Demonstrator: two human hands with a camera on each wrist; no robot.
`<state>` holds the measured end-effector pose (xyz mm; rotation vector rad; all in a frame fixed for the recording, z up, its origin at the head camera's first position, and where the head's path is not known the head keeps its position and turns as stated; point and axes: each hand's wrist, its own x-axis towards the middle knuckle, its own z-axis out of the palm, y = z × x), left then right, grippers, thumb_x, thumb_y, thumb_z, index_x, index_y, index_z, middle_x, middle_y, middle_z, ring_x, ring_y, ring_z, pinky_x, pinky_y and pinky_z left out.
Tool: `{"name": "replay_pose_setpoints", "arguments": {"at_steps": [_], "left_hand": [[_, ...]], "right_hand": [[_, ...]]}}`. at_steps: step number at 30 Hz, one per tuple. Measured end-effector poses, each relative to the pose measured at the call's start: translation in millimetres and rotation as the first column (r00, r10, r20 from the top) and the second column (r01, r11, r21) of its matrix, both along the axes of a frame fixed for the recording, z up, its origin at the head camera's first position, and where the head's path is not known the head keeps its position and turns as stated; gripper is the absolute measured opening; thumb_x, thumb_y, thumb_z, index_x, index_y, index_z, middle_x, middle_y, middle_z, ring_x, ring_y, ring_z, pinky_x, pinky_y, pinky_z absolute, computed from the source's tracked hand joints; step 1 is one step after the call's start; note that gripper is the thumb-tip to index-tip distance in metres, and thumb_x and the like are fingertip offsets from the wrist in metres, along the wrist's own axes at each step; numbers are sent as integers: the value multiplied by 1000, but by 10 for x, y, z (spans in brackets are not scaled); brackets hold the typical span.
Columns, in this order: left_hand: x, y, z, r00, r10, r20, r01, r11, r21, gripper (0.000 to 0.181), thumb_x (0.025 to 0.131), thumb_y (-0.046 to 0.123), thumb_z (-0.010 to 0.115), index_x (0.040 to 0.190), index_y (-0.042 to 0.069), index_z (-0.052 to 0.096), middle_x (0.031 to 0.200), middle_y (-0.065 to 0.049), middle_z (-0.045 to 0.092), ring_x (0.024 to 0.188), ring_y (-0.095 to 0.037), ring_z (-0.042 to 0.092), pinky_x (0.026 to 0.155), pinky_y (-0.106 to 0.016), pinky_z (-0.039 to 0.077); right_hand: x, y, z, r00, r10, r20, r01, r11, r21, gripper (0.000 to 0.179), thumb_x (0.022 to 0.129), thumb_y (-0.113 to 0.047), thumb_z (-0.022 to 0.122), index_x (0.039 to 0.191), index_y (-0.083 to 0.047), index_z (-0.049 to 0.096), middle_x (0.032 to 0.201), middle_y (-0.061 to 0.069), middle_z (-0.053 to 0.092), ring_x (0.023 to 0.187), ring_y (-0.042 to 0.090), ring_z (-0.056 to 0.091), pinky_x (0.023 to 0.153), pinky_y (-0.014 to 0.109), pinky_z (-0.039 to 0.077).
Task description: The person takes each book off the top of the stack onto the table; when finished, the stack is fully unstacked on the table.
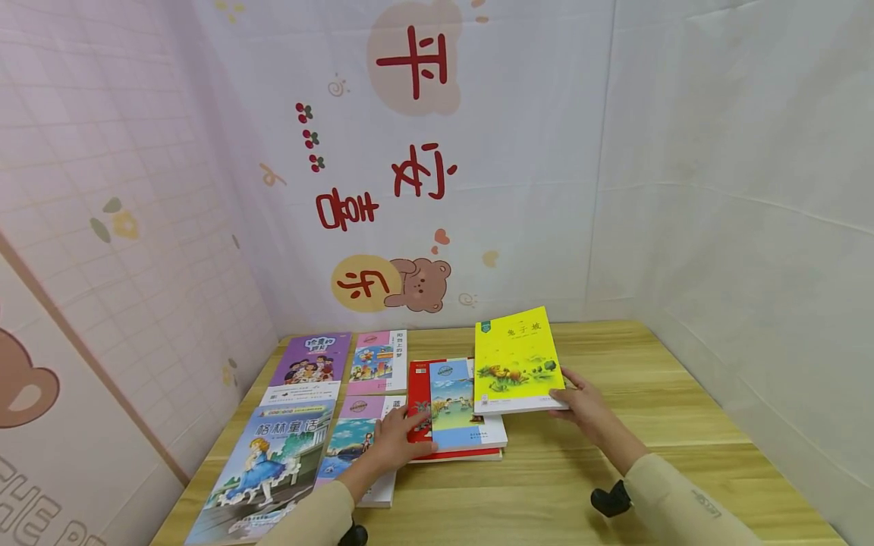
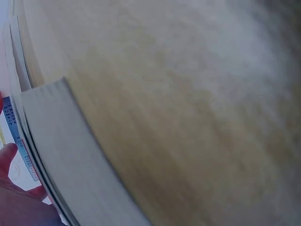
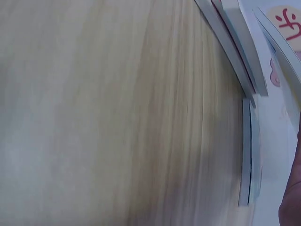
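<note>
My right hand (image 1: 589, 407) pinches a yellow book (image 1: 517, 360) at its lower right corner, thumb on the cover. The book is tilted above the right side of a small stack. On top of that stack lies a light-blue book (image 1: 454, 409) with a picture of children, over a red book (image 1: 419, 390). My left hand (image 1: 396, 440) rests at the stack's left edge, its thumb and a finger laid over the covers. In the left wrist view, fingers (image 2: 7, 157) touch a blue-and-white cover. The right wrist view shows the yellow book's edge only partly.
Left of the stack lie a large fairy-tale book (image 1: 262, 462), a purple book (image 1: 314, 360), a pink book (image 1: 378, 362) and a lilac-and-blue book (image 1: 355, 436). The wooden table (image 1: 655, 440) meets a printed cloth backdrop (image 1: 532, 167) behind and at both sides.
</note>
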<state>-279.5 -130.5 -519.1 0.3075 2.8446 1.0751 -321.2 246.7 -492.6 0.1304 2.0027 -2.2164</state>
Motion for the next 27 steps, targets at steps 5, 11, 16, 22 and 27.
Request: {"name": "replay_pose_setpoints", "arguments": {"at_steps": [5, 11, 16, 22, 27], "left_hand": [[4, -9, 5, 1000, -17, 8, 17, 1000, -2, 69, 83, 40, 79, 144, 19, 54, 152, -28, 29, 141, -52, 16, 111, -71, 1], [21, -14, 22, 999, -32, 30, 32, 999, 15, 69, 85, 39, 77, 146, 19, 52, 155, -28, 25, 143, -53, 11, 111, -71, -3], [30, -16, 41, 999, -31, 45, 30, 999, 28, 66, 86, 36, 77, 145, 20, 53, 155, -26, 25, 143, -53, 10, 112, -70, -2], [26, -15, 61, 998, -42, 51, 40, 998, 38, 64, 87, 36, 76, 144, 18, 54, 156, -27, 24, 143, -53, 8, 112, -70, -3], [31, -13, 60, 998, -37, 55, 34, 999, 39, 64, 87, 36, 76, 144, 19, 55, 157, -26, 23, 144, -52, 8, 112, -69, -4]], "right_hand": [[-83, 168, 6, 1000, 1, 4, -1, 1000, 19, 79, 98, -4, 59, 160, -8, 11, 108, 7, 66, 84, 18, 70, 82, 40, 58], [-198, 437, 35, 1000, 21, -12, -20, 997, 70, 77, 99, -5, 57, 160, -7, 9, 104, 4, 66, 84, 15, 69, 86, 42, 57], [-274, 704, 66, 999, 45, -26, -43, 996, 78, 79, 99, -5, 58, 159, -6, 6, 99, 1, 66, 83, 15, 70, 87, 42, 56], [-316, 1035, 138, 997, 70, -31, -67, 995, 80, 80, 100, -3, 56, 159, -5, 1, 92, -2, 68, 80, 15, 70, 83, 38, 58], [-368, 1325, 152, 996, 82, -41, -78, 993, 83, 83, 101, -4, 56, 158, -5, -4, 91, -3, 69, 81, 14, 71, 84, 38, 58]]}}
